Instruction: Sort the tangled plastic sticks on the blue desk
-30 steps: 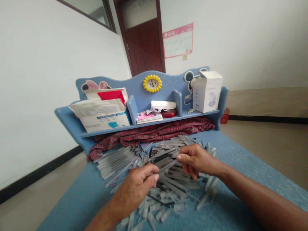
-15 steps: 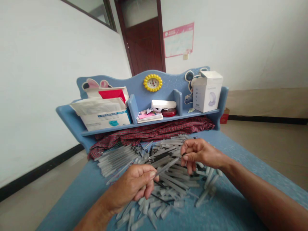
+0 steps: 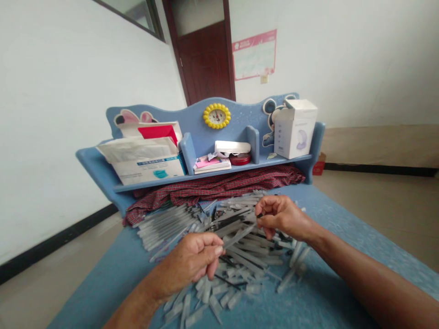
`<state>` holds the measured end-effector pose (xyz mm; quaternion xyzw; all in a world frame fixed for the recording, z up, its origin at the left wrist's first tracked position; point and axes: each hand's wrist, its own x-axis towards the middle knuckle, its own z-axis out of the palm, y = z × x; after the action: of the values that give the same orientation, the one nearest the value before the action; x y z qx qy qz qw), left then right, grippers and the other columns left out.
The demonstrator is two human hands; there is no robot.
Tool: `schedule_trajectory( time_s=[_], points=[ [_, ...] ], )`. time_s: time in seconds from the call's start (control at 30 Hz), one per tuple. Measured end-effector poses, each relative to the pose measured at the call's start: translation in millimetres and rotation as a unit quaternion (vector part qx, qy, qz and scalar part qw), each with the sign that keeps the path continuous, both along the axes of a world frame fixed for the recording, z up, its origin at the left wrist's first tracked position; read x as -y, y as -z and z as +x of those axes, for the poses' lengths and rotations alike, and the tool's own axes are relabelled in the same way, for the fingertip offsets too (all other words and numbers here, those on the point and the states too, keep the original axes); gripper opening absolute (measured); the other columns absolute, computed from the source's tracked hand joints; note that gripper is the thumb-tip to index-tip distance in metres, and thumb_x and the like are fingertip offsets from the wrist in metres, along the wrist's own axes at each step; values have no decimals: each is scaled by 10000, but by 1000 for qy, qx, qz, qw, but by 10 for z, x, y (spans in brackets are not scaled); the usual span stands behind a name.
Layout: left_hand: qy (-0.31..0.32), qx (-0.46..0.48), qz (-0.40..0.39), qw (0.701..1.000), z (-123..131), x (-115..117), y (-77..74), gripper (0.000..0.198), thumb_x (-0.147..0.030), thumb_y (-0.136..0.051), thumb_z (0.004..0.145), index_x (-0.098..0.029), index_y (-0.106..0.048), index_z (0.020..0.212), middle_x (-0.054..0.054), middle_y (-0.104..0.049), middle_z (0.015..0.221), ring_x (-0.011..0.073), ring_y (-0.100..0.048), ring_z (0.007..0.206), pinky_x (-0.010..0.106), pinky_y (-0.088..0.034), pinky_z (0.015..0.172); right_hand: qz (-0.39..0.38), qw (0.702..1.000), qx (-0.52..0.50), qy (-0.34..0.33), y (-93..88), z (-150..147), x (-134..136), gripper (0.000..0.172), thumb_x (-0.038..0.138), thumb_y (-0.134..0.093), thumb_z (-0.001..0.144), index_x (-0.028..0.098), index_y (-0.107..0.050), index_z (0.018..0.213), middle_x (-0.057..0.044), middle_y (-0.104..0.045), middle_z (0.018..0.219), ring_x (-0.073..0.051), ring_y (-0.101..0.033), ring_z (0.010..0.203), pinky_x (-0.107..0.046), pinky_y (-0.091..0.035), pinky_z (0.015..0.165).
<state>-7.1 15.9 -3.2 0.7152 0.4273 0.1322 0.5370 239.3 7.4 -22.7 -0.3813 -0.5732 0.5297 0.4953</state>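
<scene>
My left hand (image 3: 200, 256) is closed in a pinch on one end of a translucent pen barrel (image 3: 239, 236), which points up and to the right. Between thumb and fingertips my right hand (image 3: 281, 215) holds a small black pen part (image 3: 259, 215), close to the barrel's far end; I cannot tell whether the two touch. Beneath both hands spreads a pile of loose translucent pen barrels (image 3: 247, 259), with thin black rods among them. Short translucent pen caps (image 3: 215, 305) lie at the near side. Aligned pens (image 3: 164, 228) with dark ends form a bundle at the left.
A blue shelf (image 3: 216, 176) stands along the back of the blue table (image 3: 103, 278). It bears a mask box (image 3: 151, 167), papers (image 3: 212, 165), a red round tin (image 3: 240, 159) and a white box (image 3: 295, 130). Plaid cloth (image 3: 219, 185) is bunched below it.
My right hand has moved slightly left with the small black part, toward the barrel's end, and its fingers have curled in more. My left hand stays nearly in place. The view has shifted a little.
</scene>
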Motion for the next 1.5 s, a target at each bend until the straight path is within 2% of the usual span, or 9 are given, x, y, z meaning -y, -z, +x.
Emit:
schedule_trajectory(
  time_s=[0.17,0.3,0.53,0.7,0.83,0.97,1.13,1.37,1.5],
  points=[
    [-75,-44,102,991,-451,-187,-233,205,-351,-561,742,-153,-604,773,-40,-556,492,55,-378,401,132,-249,390,28,990,-61,120,18,163,-147,218,166,-671,565,151,-509,709,43,-604,495,-101,-529,327,-180,-400,318],
    [-187,-38,133,973,-664,-292,-314,148,-294,-608,687,-153,-603,732,-56,-557,474,41,-371,380,111,-246,387,20,989,-25,141,114,113,-235,215,186,-654,571,161,-492,711,66,-559,438,-107,-525,318,-180,-396,314],
    [-168,41,107,979,-416,-264,-167,221,-342,-631,690,-160,-588,808,-5,-610,570,85,-468,410,147,-317,364,38,962,208,173,77,278,-251,82,241,-522,704,162,-513,721,48,-565,514,-75,-474,283,-161,-293,270],
    [-152,134,65,977,-307,-222,-122,211,-295,-617,725,-171,-535,874,27,-650,673,132,-576,513,199,-424,437,-22,912,402,81,-33,524,-185,51,124,-504,640,164,-533,650,50,-525,456,-81,-460,302,-167,-326,287],
    [-161,184,3,970,-205,-174,-99,183,-267,-607,751,-174,-514,878,71,-677,806,180,-641,672,260,-497,561,-35,883,466,40,-10,505,-161,83,108,-517,636,167,-557,678,45,-524,475,-77,-473,315,-157,-317,294],
    [-153,223,-40,962,-78,-123,-41,167,-247,-599,769,-161,-509,880,118,-678,901,226,-655,786,340,-521,672,-40,887,459,30,16,496,-183,86,131,-523,660,167,-564,726,43,-532,490,-81,-494,325,-156,-326,308],
    [-149,297,-69,941,73,-45,25,125,-203,-576,790,-159,-499,878,134,-673,962,250,-647,876,384,-505,765,3,920,391,40,-39,448,-121,112,235,-477,756,158,-548,716,27,-544,497,-91,-492,325,-170,-326,318],
    [-133,430,-63,891,401,177,-71,73,-144,-567,790,-159,-531,851,90,-664,1022,229,-601,1008,378,-410,941,99,956,251,-112,-168,-138,258,323,476,-504,797,157,-554,816,43,-472,569,-71,-477,420,-162,-344,384],
    [-124,446,-51,885,531,305,-156,103,-145,-594,767,-158,-546,858,88,-659,1039,219,-585,1039,319,-431,909,137,960,235,-65,-161,-371,405,311,446,-452,841,158,-533,754,45,-448,547,-62,-458,424,-157,-322,387]
  ],
)
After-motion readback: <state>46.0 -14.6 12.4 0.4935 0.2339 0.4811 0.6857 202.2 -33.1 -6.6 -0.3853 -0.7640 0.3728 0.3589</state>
